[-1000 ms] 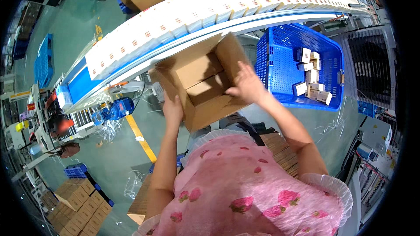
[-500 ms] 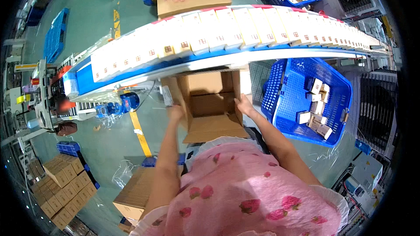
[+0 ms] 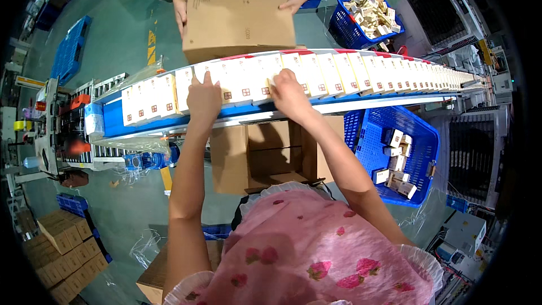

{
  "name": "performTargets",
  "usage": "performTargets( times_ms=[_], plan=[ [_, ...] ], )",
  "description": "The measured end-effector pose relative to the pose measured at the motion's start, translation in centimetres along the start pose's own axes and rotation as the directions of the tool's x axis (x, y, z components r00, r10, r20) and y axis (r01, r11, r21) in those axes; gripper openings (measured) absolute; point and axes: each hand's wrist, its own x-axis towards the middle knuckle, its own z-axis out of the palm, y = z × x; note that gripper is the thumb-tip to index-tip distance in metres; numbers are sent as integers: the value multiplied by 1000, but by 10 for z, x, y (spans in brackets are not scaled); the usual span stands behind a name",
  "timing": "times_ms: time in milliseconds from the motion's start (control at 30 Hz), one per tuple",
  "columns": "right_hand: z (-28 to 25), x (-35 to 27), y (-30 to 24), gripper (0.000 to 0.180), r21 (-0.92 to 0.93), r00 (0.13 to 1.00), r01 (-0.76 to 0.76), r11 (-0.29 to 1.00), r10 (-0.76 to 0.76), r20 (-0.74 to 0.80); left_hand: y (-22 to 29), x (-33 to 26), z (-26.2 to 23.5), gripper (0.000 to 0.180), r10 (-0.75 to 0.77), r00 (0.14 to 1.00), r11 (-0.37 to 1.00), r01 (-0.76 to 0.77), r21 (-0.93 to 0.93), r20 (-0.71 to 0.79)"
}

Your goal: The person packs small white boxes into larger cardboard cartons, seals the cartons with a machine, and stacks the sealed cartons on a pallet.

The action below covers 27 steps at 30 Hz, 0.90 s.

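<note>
A long row of small white boxes stands side by side on the blue conveyor belt before me. My left hand grips the row left of centre, its fingers bent over the boxes' tops. Further right, my right hand is closed against the same row, with several boxes lying between my two hands. How deep the fingertips reach between the boxes is hidden. Below the belt, close to my body, an open cardboard carton stands with its flaps folded out; its visible inside holds no boxes.
Across the belt a co-worker in a striped shirt holds a closed carton. A blue basket with a few boxes sits at right, a fuller blue basket beyond. Stacked cartons and a blue motor are at left.
Both my hands have let go of the open carton and moved up onto the row of boxes. The co-worker's closed carton is now tilted up, with hands at its sides.
</note>
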Motion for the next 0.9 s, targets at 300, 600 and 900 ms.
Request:
performTargets(
  times_ms=[300, 600, 900],
  plan=[
    [39, 39, 14, 51, 219, 856, -515, 828, 485, 178, -46, 19, 87, 57, -445, 896, 664, 330, -671, 1],
    [-117, 30, -5, 60, 133, 853, -522, 842, 519, 58, -21, 24, 79, 50, -52, 997, 285, -42, -958, -59],
    [-116, -23, 130, 69, 732, 763, -623, 277, 425, 488, 73, 48, 72, 43, 18, 1000, 315, -10, -949, -4]
  ],
)
